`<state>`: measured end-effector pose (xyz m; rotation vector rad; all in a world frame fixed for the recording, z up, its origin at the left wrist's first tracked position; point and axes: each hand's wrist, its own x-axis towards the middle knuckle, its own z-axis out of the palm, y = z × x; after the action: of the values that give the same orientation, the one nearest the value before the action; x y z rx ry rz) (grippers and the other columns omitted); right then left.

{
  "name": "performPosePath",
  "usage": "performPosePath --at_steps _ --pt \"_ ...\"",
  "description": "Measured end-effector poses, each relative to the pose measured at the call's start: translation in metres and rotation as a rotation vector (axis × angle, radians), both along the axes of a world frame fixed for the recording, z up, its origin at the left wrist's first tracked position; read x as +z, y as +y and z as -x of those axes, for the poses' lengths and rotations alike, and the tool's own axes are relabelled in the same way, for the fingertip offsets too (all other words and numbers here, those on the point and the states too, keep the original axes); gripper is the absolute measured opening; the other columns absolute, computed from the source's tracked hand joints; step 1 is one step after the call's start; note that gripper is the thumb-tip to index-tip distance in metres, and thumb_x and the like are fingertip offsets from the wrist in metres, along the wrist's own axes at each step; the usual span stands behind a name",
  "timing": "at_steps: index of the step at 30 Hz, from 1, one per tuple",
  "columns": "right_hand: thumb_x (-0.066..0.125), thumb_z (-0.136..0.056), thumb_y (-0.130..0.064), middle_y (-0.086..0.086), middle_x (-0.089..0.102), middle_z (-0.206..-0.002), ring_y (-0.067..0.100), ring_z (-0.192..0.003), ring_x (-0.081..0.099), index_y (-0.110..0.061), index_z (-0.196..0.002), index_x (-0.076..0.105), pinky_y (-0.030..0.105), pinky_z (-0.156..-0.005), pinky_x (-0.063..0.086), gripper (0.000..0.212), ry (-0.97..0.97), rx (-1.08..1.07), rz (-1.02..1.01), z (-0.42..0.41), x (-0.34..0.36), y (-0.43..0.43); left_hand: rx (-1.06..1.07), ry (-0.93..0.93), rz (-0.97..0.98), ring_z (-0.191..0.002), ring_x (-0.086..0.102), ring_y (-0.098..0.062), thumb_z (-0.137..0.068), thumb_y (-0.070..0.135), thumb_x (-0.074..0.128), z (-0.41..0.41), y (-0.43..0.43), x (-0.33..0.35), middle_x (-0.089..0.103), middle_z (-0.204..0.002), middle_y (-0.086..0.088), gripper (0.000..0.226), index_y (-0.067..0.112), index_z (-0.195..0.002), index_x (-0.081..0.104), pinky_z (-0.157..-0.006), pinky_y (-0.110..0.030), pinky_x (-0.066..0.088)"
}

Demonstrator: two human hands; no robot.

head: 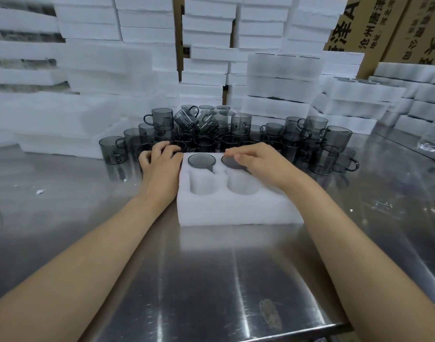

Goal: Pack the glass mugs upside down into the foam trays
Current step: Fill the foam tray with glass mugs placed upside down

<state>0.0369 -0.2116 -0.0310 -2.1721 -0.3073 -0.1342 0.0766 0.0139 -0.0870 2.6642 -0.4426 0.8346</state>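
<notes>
A white foam tray (236, 208) with round slots lies on the steel table in front of me. Its two far slots each hold a smoky grey glass mug upside down: one at the back left (201, 160) and one at the back right (230, 162). The two near slots stand empty. My right hand (258, 164) rests on the back right mug's base, fingers and thumb touching it. My left hand (159, 161) is just left of the tray, its fingers curled over a grey mug (151, 154) at the pile's edge, which it mostly hides.
A pile of several loose grey mugs (236, 134) stands behind the tray, some stacked or tipped. Stacks of white foam trays (280, 77) wall the back and both sides. Cardboard boxes (384, 25) stand at the back right. Bare steel table (211, 280) stretches toward me.
</notes>
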Motion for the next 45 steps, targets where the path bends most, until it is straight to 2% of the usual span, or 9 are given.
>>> performPosePath --at_steps 2,7,12,19,26,31,37,41,45 --pt "0.049 -0.097 -0.010 -0.004 0.067 -0.118 0.010 -0.098 0.060 -0.021 -0.115 0.069 0.018 -0.082 0.047 0.030 -0.057 -0.078 -0.025 -0.002 0.001 -0.002 -0.012 -0.020 0.007 -0.133 0.027 -0.018 -0.090 0.004 0.051 -0.001 0.001 0.001 0.052 -0.131 -0.001 0.031 0.011 -0.119 0.061 -0.105 -0.038 0.013" --pt "0.046 -0.095 -0.001 -0.006 0.067 -0.115 0.007 -0.116 0.057 -0.020 -0.110 0.070 0.025 -0.104 0.040 0.034 -0.106 -0.121 -0.116 -0.002 0.004 -0.006 -0.048 -0.049 0.019 -0.126 0.034 -0.019 -0.085 -0.001 0.054 -0.002 0.003 0.001 0.056 -0.123 0.000 0.034 0.012 -0.115 0.064 -0.100 -0.032 0.012" --pt "0.051 -0.092 -0.001 -0.010 0.068 -0.106 0.005 -0.108 0.060 -0.024 -0.105 0.070 0.016 -0.091 0.043 0.033 -0.123 -0.124 -0.097 -0.003 0.003 -0.006 -0.076 -0.044 0.074 -0.125 0.037 -0.021 -0.087 0.001 0.055 0.000 0.003 0.006 0.058 -0.124 0.001 0.039 0.015 -0.123 0.062 -0.099 -0.031 0.014" --pt "0.054 -0.084 -0.002 -0.013 0.063 -0.121 0.007 -0.115 0.057 -0.037 -0.093 0.070 0.028 -0.095 0.047 0.039 -0.062 -0.054 0.054 -0.002 0.003 -0.005 -0.135 -0.111 0.124 -0.125 0.040 -0.029 -0.084 -0.002 0.056 0.006 0.001 0.011 0.058 -0.124 -0.005 0.054 0.013 -0.136 0.052 -0.101 -0.038 0.023" --pt "0.053 -0.084 0.004 -0.011 0.054 -0.130 0.008 -0.099 0.060 -0.023 -0.125 0.062 0.016 -0.077 0.049 0.050 -0.016 -0.035 0.070 0.001 0.011 -0.004 -0.126 -0.319 0.223 -0.119 0.043 -0.029 -0.080 -0.006 0.062 0.013 -0.004 0.019 0.060 -0.122 -0.009 0.056 0.009 -0.134 0.054 -0.099 -0.040 0.030" --pt "0.058 -0.086 0.000 -0.006 0.051 -0.137 0.009 -0.128 0.045 -0.024 -0.134 0.055 0.023 -0.106 0.033 0.054 -0.190 -0.066 0.126 0.004 0.004 -0.003 -0.189 -0.573 0.149 -0.118 0.044 -0.022 -0.083 -0.004 0.064 0.016 -0.006 0.023 0.064 -0.119 -0.008 0.049 0.006 -0.130 0.057 -0.096 -0.039 0.034" --pt "0.058 -0.086 -0.003 -0.001 0.038 -0.144 -0.001 -0.130 0.034 -0.019 -0.149 0.031 0.011 -0.108 0.024 0.070 -0.605 0.035 0.186 0.010 0.007 0.008 -0.305 -0.849 -0.109 -0.116 0.052 -0.016 -0.090 -0.005 0.062 0.012 -0.006 0.024 0.068 -0.115 0.006 0.041 0.015 -0.126 0.061 -0.094 -0.032 0.034" --pt "0.065 -0.085 -0.008 -0.004 0.030 -0.153 0.005 -0.142 0.025 -0.021 -0.151 0.024 0.020 -0.115 0.024 0.080 -0.658 0.129 0.285 0.009 0.006 0.012 -0.354 -0.925 -0.230 -0.115 0.052 -0.016 -0.099 0.002 0.051 0.011 -0.005 0.027 0.068 -0.117 0.010 0.035 0.020 -0.129 0.055 -0.093 -0.034 0.034" --pt "0.072 -0.082 -0.015 -0.003 0.047 -0.142 0.010 -0.133 0.041 -0.021 -0.146 0.038 0.031 -0.111 0.035 0.072 -0.658 0.121 0.278 0.008 0.005 0.011 -0.374 -0.940 -0.230 -0.113 0.051 -0.017 -0.099 0.004 0.052 0.013 -0.006 0.027 0.067 -0.118 0.009 0.034 0.019 -0.130 0.051 -0.091 -0.034 0.035"
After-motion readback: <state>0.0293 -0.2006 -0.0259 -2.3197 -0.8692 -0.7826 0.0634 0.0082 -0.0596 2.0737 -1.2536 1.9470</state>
